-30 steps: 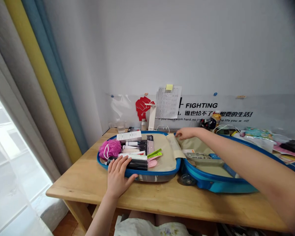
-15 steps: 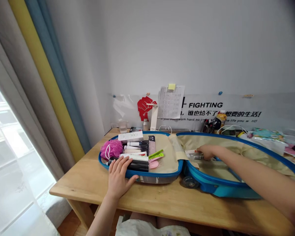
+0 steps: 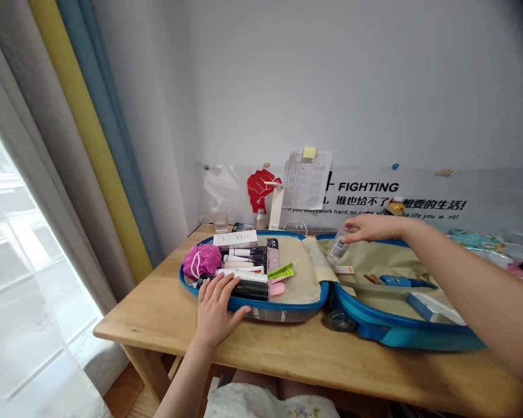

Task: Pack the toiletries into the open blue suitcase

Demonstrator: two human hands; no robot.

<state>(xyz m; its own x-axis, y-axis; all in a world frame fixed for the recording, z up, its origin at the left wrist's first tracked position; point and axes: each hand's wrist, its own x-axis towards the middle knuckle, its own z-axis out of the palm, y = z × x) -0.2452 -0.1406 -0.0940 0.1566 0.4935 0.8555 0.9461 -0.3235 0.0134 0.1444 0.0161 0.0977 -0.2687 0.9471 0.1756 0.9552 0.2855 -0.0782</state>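
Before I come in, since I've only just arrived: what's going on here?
A person holds a small clear bottle in their right hand above an open blue suitcase on a wooden table. Their left hand rests on the half packed with tubes, boxes and a pink bath sponge.

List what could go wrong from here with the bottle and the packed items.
The clear bottle hangs tilted from the right hand by a fingertip hold, so it might slip and fall into the suitcase. The black tube lies loose under the left hand; it could roll out if that hand lifts.
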